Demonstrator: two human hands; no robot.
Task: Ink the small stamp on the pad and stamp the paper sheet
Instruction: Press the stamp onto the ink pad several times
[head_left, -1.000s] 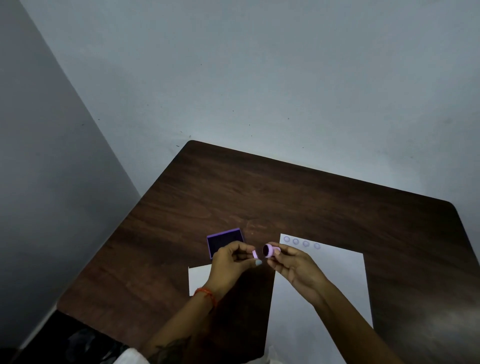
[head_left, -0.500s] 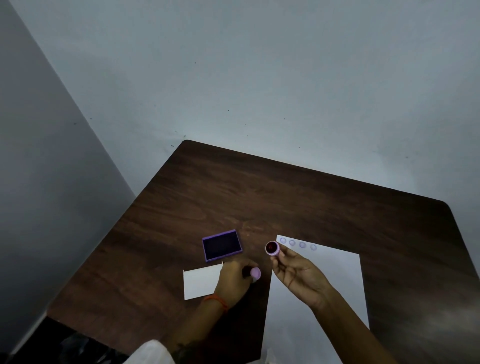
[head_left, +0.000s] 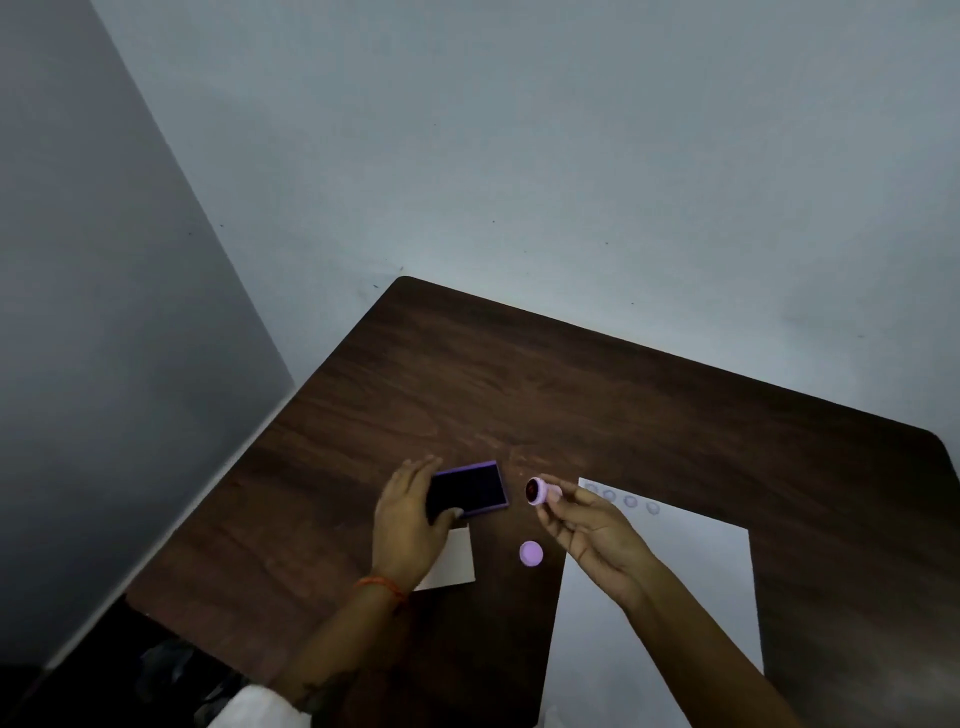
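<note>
Head view | right hand pinches stamp above tabletop, between pad and sheet | left hand fingers spread, resting on pad's left edge | cap lies near front edge

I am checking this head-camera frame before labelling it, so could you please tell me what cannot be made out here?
- Design on the stamp face: too small and dark.
- The four marks on the paper sheet: faint, too small to read.
- Ink pad near-left corner: covered by the left hand.
- Small white card: partly under the left hand and wrist.
- Paper sheet's near end: hidden by the right forearm and the frame edge.
</note>
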